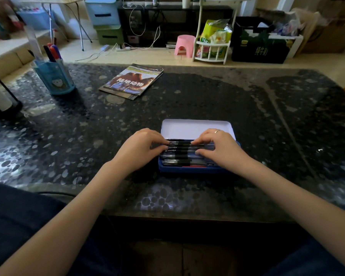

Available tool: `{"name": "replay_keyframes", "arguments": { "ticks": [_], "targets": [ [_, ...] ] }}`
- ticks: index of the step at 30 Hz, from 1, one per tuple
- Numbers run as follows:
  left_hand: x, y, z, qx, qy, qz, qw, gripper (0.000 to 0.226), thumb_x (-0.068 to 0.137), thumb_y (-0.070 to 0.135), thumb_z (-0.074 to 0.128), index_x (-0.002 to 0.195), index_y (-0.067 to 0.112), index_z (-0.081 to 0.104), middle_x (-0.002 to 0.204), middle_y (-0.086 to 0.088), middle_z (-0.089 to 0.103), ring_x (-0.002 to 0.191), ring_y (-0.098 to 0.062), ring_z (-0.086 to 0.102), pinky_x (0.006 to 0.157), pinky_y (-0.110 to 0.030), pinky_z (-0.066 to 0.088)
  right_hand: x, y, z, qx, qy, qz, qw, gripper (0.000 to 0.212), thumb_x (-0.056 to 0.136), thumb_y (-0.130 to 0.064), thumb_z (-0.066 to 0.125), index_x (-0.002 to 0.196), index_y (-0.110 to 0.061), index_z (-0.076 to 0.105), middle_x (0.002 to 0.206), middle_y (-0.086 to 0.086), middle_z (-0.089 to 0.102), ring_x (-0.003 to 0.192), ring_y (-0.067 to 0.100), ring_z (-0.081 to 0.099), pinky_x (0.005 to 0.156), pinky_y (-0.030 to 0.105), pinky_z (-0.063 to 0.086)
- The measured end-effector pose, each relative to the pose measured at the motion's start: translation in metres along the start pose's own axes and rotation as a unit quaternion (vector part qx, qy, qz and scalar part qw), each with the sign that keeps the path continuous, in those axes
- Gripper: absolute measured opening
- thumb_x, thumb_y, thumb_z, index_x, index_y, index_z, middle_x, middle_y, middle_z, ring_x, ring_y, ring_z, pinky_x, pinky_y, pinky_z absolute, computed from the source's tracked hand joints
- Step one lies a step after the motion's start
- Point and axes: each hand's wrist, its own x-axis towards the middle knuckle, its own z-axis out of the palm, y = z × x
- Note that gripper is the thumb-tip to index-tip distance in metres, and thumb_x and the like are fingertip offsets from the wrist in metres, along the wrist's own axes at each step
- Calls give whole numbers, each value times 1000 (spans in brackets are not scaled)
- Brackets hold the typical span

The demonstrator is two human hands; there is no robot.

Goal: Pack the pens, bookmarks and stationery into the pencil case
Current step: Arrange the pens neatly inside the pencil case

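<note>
While the case (195, 169) is lying open near the table's (247, 108) front edge, I am seeing its white lid (193, 128) folded back on the far side. Black pens (179, 150) are lying side by side across the blue tray, running left to right. My left hand (141, 150) is resting on the pens' left ends, fingers curled down, tips touching the barrels. My right hand (217, 148), wearing a ring (217, 131), is pressing the right ends with bent, slightly spread fingers. Whether either hand is pinching a pen, I cannot tell. Farther left, a book (131, 81) and a holder (54, 76) are standing well apart from the case.
</note>
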Motion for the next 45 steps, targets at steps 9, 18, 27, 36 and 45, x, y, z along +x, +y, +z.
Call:
{"name": "replay_keyframes", "arguments": {
  "ticks": [9,18,27,36,45],
  "targets": [
    [1,-4,-6,-23,-27,-3,999,24,76,29,75,99,25,74,92,9,69,83,-4,58,68,-7,40,3,2,1,3,-19,9,1000,34,81,-19,74,115,-18,68,110,0,62,100,11,54,88,18,38],
    [2,-4,-5,-12,-32,-10,999,25,77,26,74,102,25,73,96,8,68,85,-6,59,71,-8,38,6,21,-13,-93,55,39,993,12,87,-18,65,93,-28,67,95,-9,59,89,7,50,78,27,44],
    [2,-3,-5,-10,-35,-17,999,24,78,26,73,102,25,73,96,8,68,82,-4,58,69,-7,38,8,24,-18,-177,46,83,980,23,77,-25,76,87,-29,56,86,-9,53,78,10,52,68,33,52],
    [3,-4,-5,-11,-32,-11,999,22,77,24,74,99,24,74,94,8,70,84,-4,58,72,-7,37,6,20,-18,-182,21,88,979,14,80,-26,74,75,-29,61,86,-9,53,80,10,56,71,32,53],
    [3,-3,-4,-13,-20,-8,1000,18,77,24,75,95,22,75,91,7,70,83,-7,60,69,-8,36,7,20,-18,-121,10,97,988,11,81,-24,74,76,-28,65,80,-12,54,73,5,53,64,25,45]
  ]
}}
